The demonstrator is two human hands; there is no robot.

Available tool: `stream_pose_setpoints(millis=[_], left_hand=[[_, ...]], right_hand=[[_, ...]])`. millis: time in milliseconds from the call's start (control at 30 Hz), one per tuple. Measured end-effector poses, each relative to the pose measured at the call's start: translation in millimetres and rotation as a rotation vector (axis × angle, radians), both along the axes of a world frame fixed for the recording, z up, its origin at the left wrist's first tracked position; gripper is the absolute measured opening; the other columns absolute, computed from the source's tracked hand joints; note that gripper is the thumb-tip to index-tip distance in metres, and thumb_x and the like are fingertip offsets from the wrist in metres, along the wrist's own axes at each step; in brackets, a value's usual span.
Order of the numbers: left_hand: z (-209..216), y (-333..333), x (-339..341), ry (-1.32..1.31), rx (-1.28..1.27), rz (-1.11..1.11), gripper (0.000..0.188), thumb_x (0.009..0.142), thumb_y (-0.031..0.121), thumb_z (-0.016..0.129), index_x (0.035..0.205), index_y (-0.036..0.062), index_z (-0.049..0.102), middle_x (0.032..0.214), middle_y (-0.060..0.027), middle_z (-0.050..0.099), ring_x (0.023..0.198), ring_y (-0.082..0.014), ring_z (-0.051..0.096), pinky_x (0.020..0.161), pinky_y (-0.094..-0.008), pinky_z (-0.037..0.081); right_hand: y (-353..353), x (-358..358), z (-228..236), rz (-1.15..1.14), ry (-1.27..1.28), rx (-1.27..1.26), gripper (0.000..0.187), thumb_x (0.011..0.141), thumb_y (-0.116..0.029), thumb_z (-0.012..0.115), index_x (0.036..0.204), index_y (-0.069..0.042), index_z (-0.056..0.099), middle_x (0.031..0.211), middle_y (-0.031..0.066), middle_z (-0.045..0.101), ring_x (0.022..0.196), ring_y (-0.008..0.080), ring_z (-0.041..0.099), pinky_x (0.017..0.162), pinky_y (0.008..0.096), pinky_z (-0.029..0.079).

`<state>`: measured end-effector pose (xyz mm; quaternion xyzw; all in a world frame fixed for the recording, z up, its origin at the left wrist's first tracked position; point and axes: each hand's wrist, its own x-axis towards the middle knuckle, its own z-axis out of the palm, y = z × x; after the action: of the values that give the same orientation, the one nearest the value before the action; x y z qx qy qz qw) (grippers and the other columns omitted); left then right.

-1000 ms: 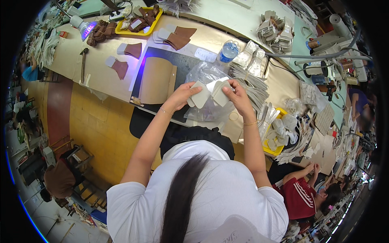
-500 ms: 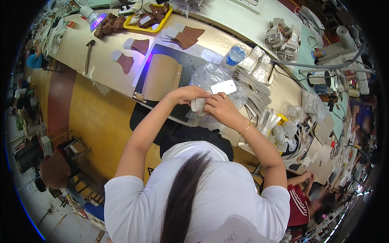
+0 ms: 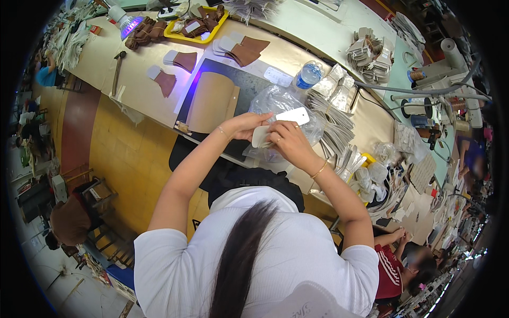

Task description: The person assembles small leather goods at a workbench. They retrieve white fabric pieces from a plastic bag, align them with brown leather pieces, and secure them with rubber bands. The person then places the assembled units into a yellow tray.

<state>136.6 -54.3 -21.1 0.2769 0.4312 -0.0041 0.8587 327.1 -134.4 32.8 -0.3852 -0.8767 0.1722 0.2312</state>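
Note:
My left hand (image 3: 246,126) is closed on a small pale grey, round-cornered piece (image 3: 260,137) that looks like part of a leather or card cutting. Opposite it, my right hand (image 3: 289,142), with a ring on a finger, has its bent fingers on the right edge of the same piece. Both hands are over a crumpled clear plastic bag (image 3: 261,107). A white card with a small hole (image 3: 293,116) rests on the bag just beyond my right fingers. To the left of the bag are a brown curved sheet (image 3: 211,103) and a dark board (image 3: 245,85).
Brown-and-white leather pieces (image 3: 241,53) lie beyond the board, near a yellow tray (image 3: 197,38) of brown bundles. A hammer (image 3: 117,71) and a lit lamp (image 3: 127,24) are at far left. A bottle (image 3: 308,76) and stacked grey strips (image 3: 331,119) stand right; a co-worker (image 3: 391,267) sits lower right.
The pale piece has turned slightly and shows a broader single face between my hands. My right fingers have shifted a little on it; both hands stay in nearly the same place.

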Motion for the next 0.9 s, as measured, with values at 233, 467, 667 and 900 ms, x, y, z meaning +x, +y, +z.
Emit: stream_pose_setpoints(millis=[233, 467, 667, 900], left_hand=[[-10, 1, 0, 0.063, 0.067, -0.112, 0.061, 0.096, 0.053, 0.048, 0.117, -0.0033, 0.057, 0.102, -0.0142, 0.065, 0.087, -0.0192, 0.068, 0.072, -0.0363, 0.058], [-8, -10, 3, -0.156, -0.112, -0.052, 0.081, 0.093, 0.07, 0.026, 0.129, 0.0013, 0.05, 0.11, -0.0114, 0.063, 0.095, -0.0191, 0.066, 0.073, -0.0321, 0.057], [28, -12, -23, -0.431, -0.019, 0.159, 0.091, 0.086, 0.075, 0.041, 0.143, 0.0039, 0.034, 0.132, -0.011, 0.052, 0.118, -0.0218, 0.056, 0.097, -0.0394, 0.049], [49, -66, 8, -0.527, 0.044, 0.583, 0.067, 0.09, 0.025, 0.067, 0.145, 0.0062, 0.035, 0.133, -0.0084, 0.05, 0.123, -0.0202, 0.05, 0.106, -0.0377, 0.039]], right_hand=[[-2, 1, 8, 0.032, 0.077, -0.319, 0.027, 0.071, -0.015, 0.074, 0.092, -0.011, 0.057, 0.095, 0.0036, 0.057, 0.1, 0.0236, 0.054, 0.087, 0.0388, 0.042], [3, -7, -6, 0.105, 0.091, -0.156, 0.031, 0.07, -0.011, 0.076, 0.094, -0.009, 0.056, 0.096, 0.0063, 0.054, 0.091, 0.0278, 0.057, 0.08, 0.0384, 0.047], [-2, -4, -3, -0.348, 0.808, -0.724, 0.039, 0.078, -0.007, 0.076, 0.107, -0.005, 0.05, 0.1, 0.0065, 0.052, 0.097, 0.0219, 0.058, 0.079, 0.0348, 0.049], [-19, -58, -19, -0.664, 0.842, -0.546, 0.032, 0.091, -0.012, 0.064, 0.113, 0.0, 0.043, 0.097, 0.0153, 0.057, 0.092, 0.026, 0.061, 0.08, 0.0343, 0.048]])
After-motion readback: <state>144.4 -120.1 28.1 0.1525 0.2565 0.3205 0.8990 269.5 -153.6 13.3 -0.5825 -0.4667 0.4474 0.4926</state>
